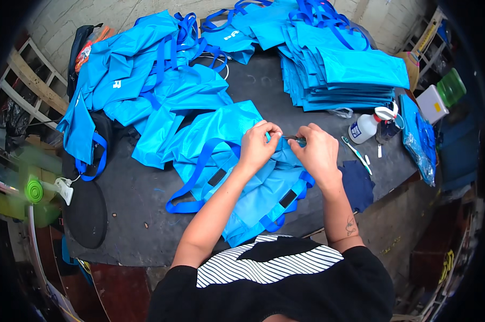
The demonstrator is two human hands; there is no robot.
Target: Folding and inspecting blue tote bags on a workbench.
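While right fingers (306, 132) hold a tool (289, 137), bags (123, 58) bear white lettering (117, 84)

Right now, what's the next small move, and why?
Probably steady the left hand and ease the small dark tool slightly closer with the right hand. The left hand is pinched close to the tool's tip, and the blue bag lies crumpled beneath, so it may shift. What's pinched is too small to tell.

Turquoise bag (247, 203), royal-blue straps (187, 206)
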